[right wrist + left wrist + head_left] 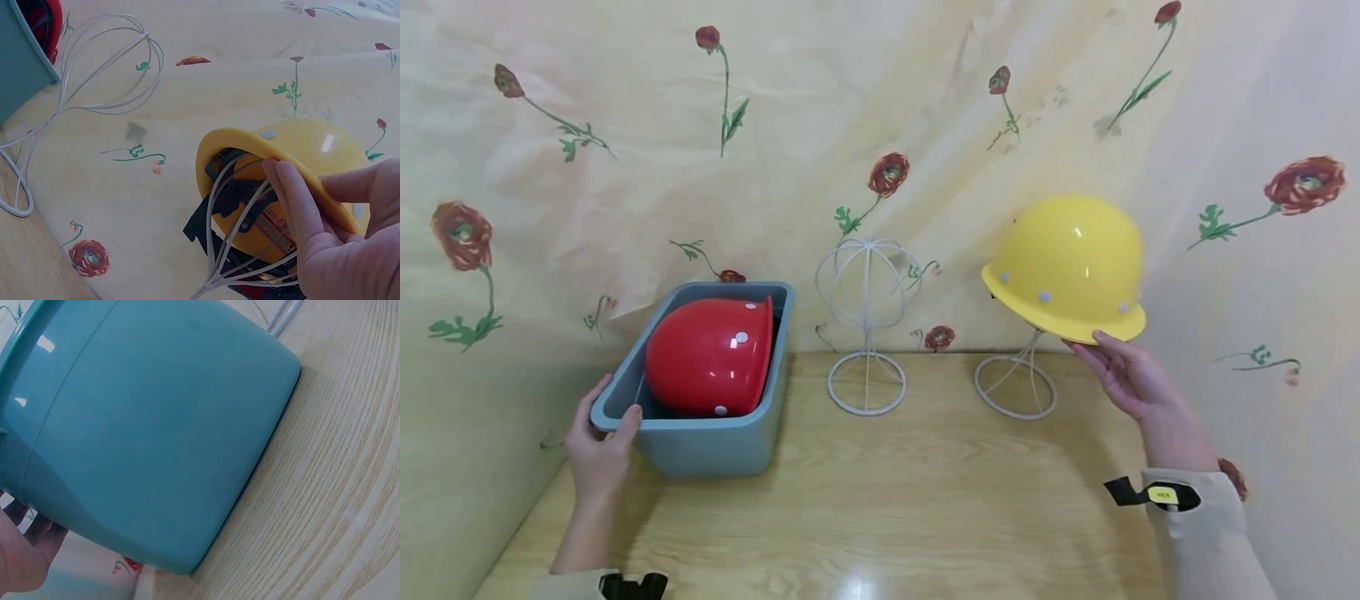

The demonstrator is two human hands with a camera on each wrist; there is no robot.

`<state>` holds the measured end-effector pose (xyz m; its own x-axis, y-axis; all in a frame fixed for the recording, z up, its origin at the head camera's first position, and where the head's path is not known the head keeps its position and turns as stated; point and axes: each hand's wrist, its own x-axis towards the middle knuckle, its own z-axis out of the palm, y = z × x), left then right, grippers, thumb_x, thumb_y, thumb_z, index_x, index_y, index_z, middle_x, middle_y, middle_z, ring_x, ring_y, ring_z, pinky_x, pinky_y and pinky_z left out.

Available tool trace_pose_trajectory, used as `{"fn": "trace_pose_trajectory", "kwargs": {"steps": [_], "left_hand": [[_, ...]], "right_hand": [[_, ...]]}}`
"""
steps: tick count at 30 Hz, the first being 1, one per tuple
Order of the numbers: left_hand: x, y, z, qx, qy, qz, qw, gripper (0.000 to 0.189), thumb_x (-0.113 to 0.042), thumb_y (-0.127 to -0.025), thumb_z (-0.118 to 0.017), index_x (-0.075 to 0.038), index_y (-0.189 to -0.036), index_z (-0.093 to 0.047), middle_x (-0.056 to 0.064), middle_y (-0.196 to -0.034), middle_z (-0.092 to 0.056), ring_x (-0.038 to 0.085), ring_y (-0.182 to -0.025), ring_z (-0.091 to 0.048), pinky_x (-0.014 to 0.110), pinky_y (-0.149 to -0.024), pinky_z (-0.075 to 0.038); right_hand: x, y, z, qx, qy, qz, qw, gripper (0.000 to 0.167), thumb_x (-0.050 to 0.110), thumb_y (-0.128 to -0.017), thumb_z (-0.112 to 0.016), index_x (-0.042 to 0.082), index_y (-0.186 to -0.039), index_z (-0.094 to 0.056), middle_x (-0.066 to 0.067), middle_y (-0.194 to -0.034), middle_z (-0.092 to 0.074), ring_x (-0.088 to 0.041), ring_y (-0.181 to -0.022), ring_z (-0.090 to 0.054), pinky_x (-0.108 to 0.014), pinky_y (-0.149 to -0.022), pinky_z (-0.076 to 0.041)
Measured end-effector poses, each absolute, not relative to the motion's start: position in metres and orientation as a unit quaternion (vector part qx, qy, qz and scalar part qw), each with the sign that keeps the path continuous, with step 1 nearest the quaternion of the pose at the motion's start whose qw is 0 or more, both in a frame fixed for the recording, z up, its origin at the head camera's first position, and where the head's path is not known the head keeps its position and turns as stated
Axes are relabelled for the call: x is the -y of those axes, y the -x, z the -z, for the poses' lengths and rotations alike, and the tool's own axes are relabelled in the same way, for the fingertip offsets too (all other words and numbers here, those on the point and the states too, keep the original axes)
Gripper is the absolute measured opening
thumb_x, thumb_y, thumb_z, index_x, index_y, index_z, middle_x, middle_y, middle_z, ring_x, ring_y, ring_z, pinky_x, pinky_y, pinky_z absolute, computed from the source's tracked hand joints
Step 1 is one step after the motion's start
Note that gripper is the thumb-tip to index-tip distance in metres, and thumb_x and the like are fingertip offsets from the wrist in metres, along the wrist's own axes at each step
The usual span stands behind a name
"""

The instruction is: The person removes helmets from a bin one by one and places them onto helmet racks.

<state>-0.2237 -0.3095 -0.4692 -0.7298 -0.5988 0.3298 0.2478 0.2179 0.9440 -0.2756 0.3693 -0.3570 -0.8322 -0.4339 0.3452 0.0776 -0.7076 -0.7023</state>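
Observation:
A yellow hard hat (1067,262) sits tilted over a white wire stand (1017,387) at the right in the head view. My right hand (1131,375) pinches its brim, thumb outside and fingers underneath. In the right wrist view, the wires of that stand reach up inside the yellow hard hat (319,150), beside its dark inner straps. My left hand (601,442) grips the near left corner of a blue-grey plastic bin (715,450), its thumb over the rim. Inside the bin a red hard hat (707,358) lies on its side.
Between the bin and the yellow hard hat stands a second white wire stand (867,333), bare, with a round cage top and ring base. Everything stands on a light wooden table (910,500). Behind it rises a wall (790,108) covered with flower-patterned paper.

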Motion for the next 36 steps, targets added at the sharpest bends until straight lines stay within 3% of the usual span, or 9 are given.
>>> {"fn": "trace_pose_trajectory", "kwargs": {"steps": [15, 20, 28, 36], "left_hand": [[0.309, 0.224, 0.464, 0.693, -0.119, 0.62, 0.349, 0.055, -0.009, -0.093, -0.07, -0.015, -0.146, -0.059, -0.02, -0.122, -0.059, 0.001, -0.104, -0.057, 0.002, -0.078, -0.047], [0.31, 0.224, 0.464, 0.697, -0.116, 0.616, 0.35, 0.054, -0.009, -0.093, -0.069, -0.016, -0.146, -0.059, -0.015, -0.127, -0.061, 0.001, -0.106, -0.057, 0.002, -0.078, -0.048], [0.314, 0.227, 0.462, 0.705, -0.112, 0.604, 0.354, 0.055, -0.009, -0.093, -0.07, -0.015, -0.147, -0.059, -0.02, -0.125, -0.06, -0.002, -0.105, -0.057, 0.002, -0.079, -0.047], [0.313, 0.225, 0.467, 0.7, -0.116, 0.609, 0.355, 0.054, -0.007, -0.093, -0.069, -0.015, -0.146, -0.06, -0.016, -0.127, -0.061, -0.002, -0.105, -0.057, 0.001, -0.079, -0.046]], "right_hand": [[-0.369, 0.271, 0.362, -0.392, 0.206, 0.888, 0.122, 0.045, -0.007, -0.108, -0.025, 0.005, -0.139, -0.055, -0.018, -0.132, -0.068, -0.033, -0.118, -0.071, -0.032, -0.102, -0.053], [-0.368, 0.27, 0.366, -0.403, 0.184, 0.889, 0.112, 0.043, -0.006, -0.108, -0.028, 0.006, -0.138, -0.057, -0.017, -0.13, -0.07, -0.031, -0.117, -0.072, -0.031, -0.1, -0.054], [-0.365, 0.271, 0.374, -0.395, 0.183, 0.892, 0.117, 0.043, -0.005, -0.109, -0.026, 0.005, -0.137, -0.057, -0.018, -0.13, -0.07, -0.03, -0.118, -0.071, -0.031, -0.101, -0.054], [-0.362, 0.274, 0.377, -0.396, 0.178, 0.892, 0.125, 0.041, -0.004, -0.109, -0.027, 0.003, -0.133, -0.059, -0.019, -0.126, -0.071, -0.031, -0.116, -0.072, -0.031, -0.101, -0.054]]}}
